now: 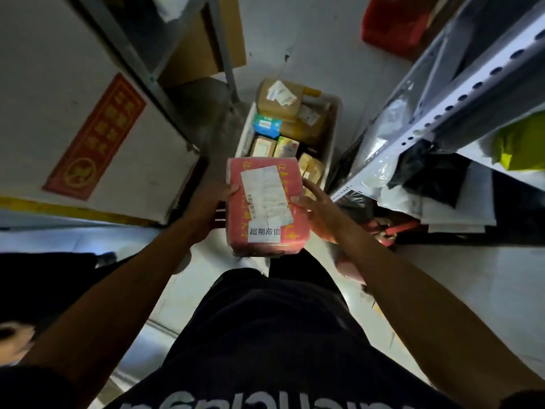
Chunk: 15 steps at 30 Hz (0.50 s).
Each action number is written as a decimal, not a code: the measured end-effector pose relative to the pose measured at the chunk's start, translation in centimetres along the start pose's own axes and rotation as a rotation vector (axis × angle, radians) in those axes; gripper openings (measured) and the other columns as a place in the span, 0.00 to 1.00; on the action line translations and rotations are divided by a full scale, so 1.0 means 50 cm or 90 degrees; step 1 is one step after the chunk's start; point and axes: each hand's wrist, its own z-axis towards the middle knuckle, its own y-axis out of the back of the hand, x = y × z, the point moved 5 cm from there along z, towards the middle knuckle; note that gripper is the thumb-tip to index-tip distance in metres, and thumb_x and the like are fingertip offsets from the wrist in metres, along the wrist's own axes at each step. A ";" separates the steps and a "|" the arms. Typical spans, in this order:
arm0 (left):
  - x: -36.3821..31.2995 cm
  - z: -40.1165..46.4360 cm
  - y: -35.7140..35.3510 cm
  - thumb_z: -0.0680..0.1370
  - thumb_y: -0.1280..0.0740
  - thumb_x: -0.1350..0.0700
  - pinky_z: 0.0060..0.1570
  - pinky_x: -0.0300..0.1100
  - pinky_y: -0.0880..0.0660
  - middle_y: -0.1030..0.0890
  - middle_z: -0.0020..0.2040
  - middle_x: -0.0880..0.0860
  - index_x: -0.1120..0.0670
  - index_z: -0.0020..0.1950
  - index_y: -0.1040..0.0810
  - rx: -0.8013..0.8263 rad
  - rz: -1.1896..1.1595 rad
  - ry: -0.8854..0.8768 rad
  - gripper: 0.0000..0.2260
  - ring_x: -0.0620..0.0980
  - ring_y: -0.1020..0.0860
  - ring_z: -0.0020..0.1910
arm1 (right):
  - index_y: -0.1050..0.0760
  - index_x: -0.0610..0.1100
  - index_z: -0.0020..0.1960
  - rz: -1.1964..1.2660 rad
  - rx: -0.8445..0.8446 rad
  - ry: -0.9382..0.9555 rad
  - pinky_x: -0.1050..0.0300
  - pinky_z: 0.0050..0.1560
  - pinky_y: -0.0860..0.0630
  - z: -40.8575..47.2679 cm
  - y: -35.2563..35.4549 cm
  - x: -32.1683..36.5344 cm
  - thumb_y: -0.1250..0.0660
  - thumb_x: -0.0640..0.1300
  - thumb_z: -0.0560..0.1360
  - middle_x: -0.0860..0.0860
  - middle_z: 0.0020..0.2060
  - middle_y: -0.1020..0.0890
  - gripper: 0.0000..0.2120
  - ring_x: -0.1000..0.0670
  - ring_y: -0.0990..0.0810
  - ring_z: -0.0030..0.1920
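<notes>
Red parcel in curled fingers of left hand and right hand, over box-filled crate beside shelving.

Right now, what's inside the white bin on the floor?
Brown parcels at the far end, a blue packet, two small cartons. The red parcel covers the near end of the bin, so anything there is hidden.

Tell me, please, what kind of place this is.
Likely a parcel depot: metal shelving holds bagged parcels, a white bin is full of labelled boxes, and the left hand and right hand hold a red parcel with a shipping label.
</notes>
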 end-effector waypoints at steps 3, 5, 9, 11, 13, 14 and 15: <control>-0.041 0.068 -0.022 0.78 0.31 0.45 0.39 0.43 0.21 0.13 0.46 0.53 0.52 0.58 0.19 0.036 0.038 0.023 0.14 0.50 0.15 0.41 | 0.24 0.51 0.64 0.044 -0.042 0.005 0.46 0.49 0.18 0.019 0.031 0.024 0.26 0.35 0.67 0.44 0.53 0.15 0.27 0.43 0.15 0.51; -0.071 0.114 -0.040 0.79 0.32 0.45 0.36 0.41 0.21 0.13 0.47 0.53 0.52 0.62 0.20 0.061 0.060 0.036 0.16 0.49 0.15 0.41 | 0.26 0.50 0.64 0.058 -0.071 0.002 0.43 0.52 0.18 0.049 0.053 0.043 0.25 0.35 0.66 0.44 0.52 0.14 0.29 0.41 0.15 0.51; -0.133 0.217 -0.073 0.79 0.32 0.44 0.39 0.40 0.22 0.13 0.46 0.51 0.52 0.68 0.22 0.091 0.091 0.063 0.20 0.48 0.15 0.43 | 0.28 0.54 0.66 0.039 -0.133 -0.036 0.35 0.63 0.24 0.136 0.103 0.084 0.18 0.39 0.63 0.43 0.54 0.14 0.36 0.40 0.16 0.55; -0.166 0.274 -0.085 0.72 0.27 0.41 0.45 0.43 0.22 0.13 0.46 0.49 0.51 0.69 0.23 0.108 0.097 0.062 0.28 0.49 0.15 0.46 | 0.29 0.56 0.65 -0.001 -0.147 -0.056 0.38 0.59 0.21 0.181 0.123 0.108 0.15 0.44 0.58 0.44 0.55 0.14 0.40 0.40 0.15 0.55; -0.191 0.334 -0.088 0.70 0.25 0.42 0.46 0.44 0.23 0.13 0.46 0.48 0.49 0.69 0.23 0.116 0.096 0.063 0.29 0.51 0.15 0.49 | 0.32 0.56 0.68 -0.033 -0.162 -0.067 0.40 0.55 0.20 0.222 0.137 0.130 0.15 0.47 0.57 0.45 0.53 0.14 0.44 0.42 0.14 0.53; -0.201 0.364 -0.089 0.74 0.27 0.45 0.47 0.44 0.23 0.13 0.48 0.48 0.47 0.69 0.23 0.120 0.092 0.064 0.25 0.51 0.15 0.50 | 0.33 0.55 0.70 -0.041 -0.167 -0.071 0.40 0.55 0.20 0.243 0.142 0.137 0.16 0.47 0.59 0.46 0.53 0.13 0.44 0.43 0.14 0.53; -0.209 0.395 -0.088 0.76 0.29 0.47 0.48 0.45 0.23 0.13 0.50 0.49 0.46 0.70 0.23 0.123 0.090 0.065 0.22 0.52 0.15 0.51 | 0.35 0.55 0.71 -0.044 -0.167 -0.073 0.39 0.55 0.20 0.265 0.147 0.143 0.17 0.46 0.60 0.47 0.53 0.13 0.44 0.43 0.14 0.53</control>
